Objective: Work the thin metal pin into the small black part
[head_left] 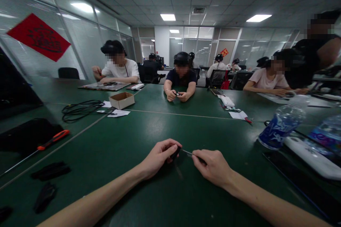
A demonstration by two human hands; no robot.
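Around us the green surface (149, 134) carries a fair amount: on the right, a blue-labelled bottle (279, 127) stands beyond a dark flat slab (298, 188), partly blocking our view of the far right, with a white object (314, 156) and a second bottle (329, 131) beside it. On the left, we see an orange-handled tool (54, 140), its shaft pointing near left, and dark pieces (50, 171) lying nearer; a coiled black cable (80, 110) lies farther off. A co-worker (181, 81) sits opposite us.

Between our hands, above the surface, is a small black piece (176, 152), its long axis slanting from near left to far right. Our left hand (162, 154) pinches it between the fingers; our right hand (213, 166) pinches a thin metal rod (187, 152) pointing left at it, though we cannot tell whether the tip has entered.

The cardboard box (126, 103) is open-topped, its floor hidden from us; we cannot tell how full the bottles are.
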